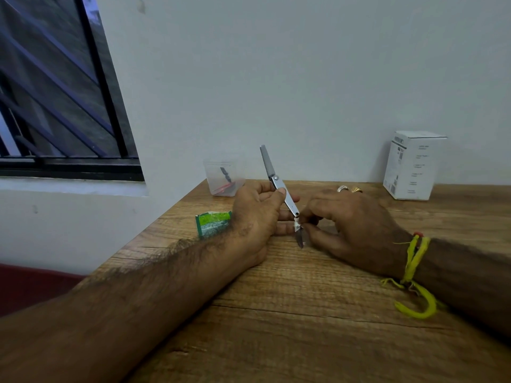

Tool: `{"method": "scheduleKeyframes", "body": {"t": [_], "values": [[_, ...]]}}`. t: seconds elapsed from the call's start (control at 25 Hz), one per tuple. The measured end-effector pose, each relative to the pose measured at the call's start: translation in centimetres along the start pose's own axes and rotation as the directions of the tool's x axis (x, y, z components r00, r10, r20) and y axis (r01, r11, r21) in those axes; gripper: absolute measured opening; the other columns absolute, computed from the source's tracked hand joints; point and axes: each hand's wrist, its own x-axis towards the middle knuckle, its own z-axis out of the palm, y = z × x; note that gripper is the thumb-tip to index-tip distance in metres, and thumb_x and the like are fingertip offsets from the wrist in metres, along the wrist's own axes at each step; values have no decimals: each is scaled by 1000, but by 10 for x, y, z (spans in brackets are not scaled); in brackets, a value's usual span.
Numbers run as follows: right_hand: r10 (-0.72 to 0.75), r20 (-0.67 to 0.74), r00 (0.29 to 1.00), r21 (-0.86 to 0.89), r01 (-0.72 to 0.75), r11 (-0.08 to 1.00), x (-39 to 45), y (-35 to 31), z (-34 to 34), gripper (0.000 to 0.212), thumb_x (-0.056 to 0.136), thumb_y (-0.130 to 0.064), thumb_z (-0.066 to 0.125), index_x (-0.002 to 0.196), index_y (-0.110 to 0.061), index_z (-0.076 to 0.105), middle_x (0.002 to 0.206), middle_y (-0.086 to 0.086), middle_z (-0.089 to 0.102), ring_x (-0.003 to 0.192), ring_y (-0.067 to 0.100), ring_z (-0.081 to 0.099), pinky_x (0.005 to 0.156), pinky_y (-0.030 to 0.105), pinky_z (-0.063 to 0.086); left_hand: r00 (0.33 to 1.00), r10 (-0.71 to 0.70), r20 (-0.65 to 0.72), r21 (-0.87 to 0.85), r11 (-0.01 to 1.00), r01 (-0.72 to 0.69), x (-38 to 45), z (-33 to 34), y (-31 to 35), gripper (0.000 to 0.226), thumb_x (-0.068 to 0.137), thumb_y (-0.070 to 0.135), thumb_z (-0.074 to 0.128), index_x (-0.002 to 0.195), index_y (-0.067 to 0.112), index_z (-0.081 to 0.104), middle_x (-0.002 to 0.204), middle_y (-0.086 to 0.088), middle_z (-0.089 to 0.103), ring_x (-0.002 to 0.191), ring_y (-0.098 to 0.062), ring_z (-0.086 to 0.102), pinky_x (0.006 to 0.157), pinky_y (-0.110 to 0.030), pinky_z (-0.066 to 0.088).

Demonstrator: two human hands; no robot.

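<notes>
L hand [257,214]: fingers curled round scalpel handle [279,183], thumb pressed on its flat side. Handle is held tilted, top end toward 11 o'clock, lower end at 4 o'clock of the hand. R hand [351,219]: fingertips pinched on blade [300,239] at that lower end, tip pointed down at table [304,313]. Green packet [213,223] lies at 9 o'clock, just beside L wrist. Plastic container [224,176] at 11 o'clock, white box [412,167] at 2 o'clock.

- A brown, grained wooden table [276,313] is seen.
- A clear plastic container [224,176] is stood at its far edge.
- A green packet [213,223] is laid flat near the left edge.
- A white box [413,165] is stood upright at the far right.
- The left hand [257,214] and right hand [356,225] are rested on the top.
</notes>
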Motion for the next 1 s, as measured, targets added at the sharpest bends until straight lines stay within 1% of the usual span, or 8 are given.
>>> {"method": "scheduleKeyframes", "body": {"t": [0.12,0.24,0.36,0.48,0.68,0.76,0.88,1.0], "values": [[-21,14,1000,31,21,999,0,-1,-1,6,85,-30,63,82,-25,65,82,-12,65,75,14,60,63,36,49,1000,1,0,10,1000,-1,1,1,0,16,102,8,54,112,-2,61,94,-13,77,60,-24,72,53,-38,62],[-28,18,999,-16,28,999,-1,-2,-3,7,86,-33,60,82,-27,63,82,-12,64,74,15,60,61,37,49,1000,14,0,4,1000,-14,-1,1,0,16,102,8,54,114,-2,59,94,-11,78,62,-25,72,53,-41,62],[-65,40,997,18,64,998,1,-4,-3,9,85,-32,61,82,-25,67,83,-13,66,77,11,62,63,34,49,1000,22,-9,-2,1000,-22,1,0,-1,16,102,8,55,114,-3,58,92,-9,78,64,-26,73,52,-40,62],[-57,47,997,14,56,998,0,-4,-3,11,84,-34,61,82,-26,68,81,-14,67,77,10,63,64,36,50,1000,22,-7,5,1000,-22,-1,0,0,15,102,8,55,113,-2,58,93,-10,78,67,-28,73,54,-42,62],[-52,77,996,150,40,988,0,-4,-3,2,82,-27,68,80,-25,68,79,-15,66,75,5,61,65,37,52,1000,16,-7,16,1000,-16,0,1,0,16,102,8,54,113,-2,58,96,-11,78,73,-32,72,65,-53,62],[-42,81,996,157,29,987,1,-4,-1,3,83,-29,67,81,-26,68,79,-16,66,75,6,61,65,38,52,1000,18,-7,20,1000,-18,0,0,1,16,102,8,54,113,-2,58,96,-11,78,69,-29,73,62,-49,63],[-32,104,994,227,8,974,0,-5,-1,3,82,-27,69,80,-25,68,78,-16,65,73,5,61,67,38,52,1000,19,-1,23,1000,-19,1,0,0,16,102,9,54,112,-2,59,95,-10,78,61,-21,71,55,-39,61],[-25,128,991,273,-11,962,0,-6,-3,2,80,-23,71,78,-23,70,76,-15,66,73,6,63,69,36,52,1000,21,6,17,1000,-21,0,0,0,16,103,9,53,114,-2,59,95,-9,77,62,-20,71,52,-35,60]]}}
